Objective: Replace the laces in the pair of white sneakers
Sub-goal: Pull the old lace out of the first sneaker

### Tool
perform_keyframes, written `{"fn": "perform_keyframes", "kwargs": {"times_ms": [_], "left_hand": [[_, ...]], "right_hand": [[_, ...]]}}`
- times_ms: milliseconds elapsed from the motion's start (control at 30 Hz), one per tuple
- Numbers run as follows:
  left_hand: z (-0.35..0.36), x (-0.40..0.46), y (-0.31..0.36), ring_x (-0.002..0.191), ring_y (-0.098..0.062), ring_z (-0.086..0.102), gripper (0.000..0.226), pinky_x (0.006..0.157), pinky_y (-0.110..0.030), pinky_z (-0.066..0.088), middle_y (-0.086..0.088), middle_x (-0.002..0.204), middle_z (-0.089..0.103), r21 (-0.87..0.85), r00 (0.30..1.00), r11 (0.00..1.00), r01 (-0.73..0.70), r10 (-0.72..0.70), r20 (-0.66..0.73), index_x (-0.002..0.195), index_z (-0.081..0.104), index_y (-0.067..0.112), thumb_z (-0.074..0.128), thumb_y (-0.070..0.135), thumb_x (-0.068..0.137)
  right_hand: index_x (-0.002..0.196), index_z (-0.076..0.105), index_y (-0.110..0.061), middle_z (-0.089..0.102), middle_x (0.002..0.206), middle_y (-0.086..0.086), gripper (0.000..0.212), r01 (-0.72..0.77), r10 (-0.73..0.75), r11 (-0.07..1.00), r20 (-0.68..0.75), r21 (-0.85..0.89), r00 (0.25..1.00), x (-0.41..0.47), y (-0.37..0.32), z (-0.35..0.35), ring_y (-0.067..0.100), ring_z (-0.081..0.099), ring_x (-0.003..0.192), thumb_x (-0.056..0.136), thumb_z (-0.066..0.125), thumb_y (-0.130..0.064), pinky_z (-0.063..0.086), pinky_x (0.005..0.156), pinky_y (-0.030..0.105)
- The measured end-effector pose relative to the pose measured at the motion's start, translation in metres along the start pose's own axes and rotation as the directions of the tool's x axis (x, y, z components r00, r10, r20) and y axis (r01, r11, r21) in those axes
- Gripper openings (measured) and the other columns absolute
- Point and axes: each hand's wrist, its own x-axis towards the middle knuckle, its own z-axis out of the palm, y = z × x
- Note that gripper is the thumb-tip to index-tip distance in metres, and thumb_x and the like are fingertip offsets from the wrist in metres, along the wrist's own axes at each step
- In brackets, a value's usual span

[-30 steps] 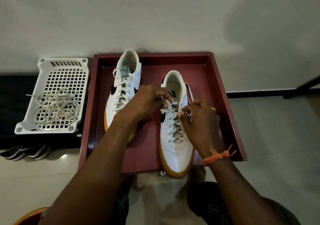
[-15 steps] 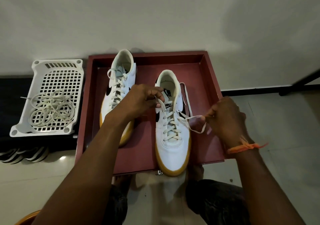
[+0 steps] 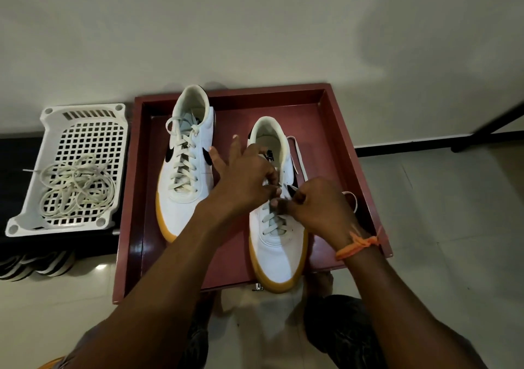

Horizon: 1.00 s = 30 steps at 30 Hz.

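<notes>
Two white sneakers with gum soles stand in a dark red tray. The left sneaker is fully laced. Over the laces of the right sneaker both my hands meet. My left hand pinches the lace near the upper eyelets, two fingers pointing away. My right hand, an orange thread on its wrist, grips the lace whose loose end trails along the shoe's right side. The upper eyelets are hidden by my fingers.
A white plastic basket left of the tray holds a tangle of pale laces. Black-and-white sandals lie below it. A wall rises behind the tray; a dark metal leg crosses at right. My knees are under the tray's front edge.
My right hand, which had pulled the lace out to the right, has come back to the shoe's middle. My left hand has shifted onto the lacing and spread two fingers.
</notes>
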Motion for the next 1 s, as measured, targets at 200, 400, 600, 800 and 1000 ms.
{"fn": "perform_keyframes", "kwargs": {"times_ms": [200, 400, 600, 800, 1000], "left_hand": [[-0.020, -0.011, -0.009, 0.114, -0.011, 0.036, 0.005, 0.097, -0.039, 0.031, 0.017, 0.107, 0.049, -0.141, 0.989, 0.980, -0.142, 0.135, -0.054, 0.078, 0.078, 0.030, 0.081, 0.033, 0.077], [-0.042, -0.015, -0.028, 0.080, 0.002, 0.059, 0.007, 0.077, -0.030, 0.046, 0.014, 0.079, 0.061, -0.311, 0.994, 0.949, -0.047, 0.076, 0.081, 0.070, 0.074, 0.027, 0.079, 0.030, 0.074], [-0.008, -0.005, -0.003, 0.130, -0.026, 0.028, 0.030, 0.101, -0.044, 0.026, 0.002, 0.135, 0.045, 0.113, 0.972, 0.991, -0.064, 0.088, -0.218, 0.102, 0.076, 0.033, 0.067, 0.053, 0.081], [0.005, 0.003, -0.004, 0.135, -0.027, 0.022, 0.017, 0.109, -0.048, 0.026, 0.006, 0.138, 0.047, -0.020, 0.976, 0.995, -0.099, 0.094, -0.195, 0.090, 0.080, 0.026, 0.069, 0.038, 0.084], [-0.030, 0.004, -0.043, 0.128, -0.032, 0.029, 0.009, 0.105, -0.052, 0.025, 0.004, 0.127, 0.044, -0.003, 0.953, 0.984, 0.179, -0.174, -0.248, 0.089, 0.075, 0.034, 0.067, 0.035, 0.088]], "right_hand": [[0.080, 0.068, -0.012, 0.062, 0.071, 0.003, 0.046, 0.000, -0.001, 1.000, -0.188, -0.010, 0.982, 0.002, 0.003, 0.013, 0.022, 0.063, 0.065, 0.080, 0.069, -0.058, 0.035, 0.051, 0.023], [0.076, 0.067, -0.013, 0.062, 0.067, 0.003, 0.043, -0.008, 0.010, 1.000, -0.201, 0.011, 0.980, 0.004, 0.002, 0.017, 0.019, 0.060, 0.059, 0.080, 0.069, -0.056, 0.034, 0.050, 0.022], [0.080, 0.070, -0.013, 0.064, 0.068, 0.001, 0.040, 0.001, 0.008, 0.999, -0.188, 0.049, 0.982, 0.007, 0.004, 0.015, 0.019, 0.065, 0.062, 0.081, 0.070, -0.053, 0.046, 0.054, 0.025], [0.071, 0.069, -0.012, 0.063, 0.061, -0.001, 0.043, 0.017, 0.000, 0.996, -0.187, 0.087, 0.982, 0.011, 0.008, 0.015, 0.018, 0.064, 0.057, 0.081, 0.068, -0.054, 0.057, 0.062, 0.035], [0.060, 0.064, -0.017, 0.063, 0.056, -0.001, 0.037, 0.038, -0.015, 0.991, -0.182, 0.126, 0.983, 0.011, 0.008, 0.013, 0.016, 0.063, 0.051, 0.079, 0.071, -0.048, 0.058, 0.062, 0.039]]}}
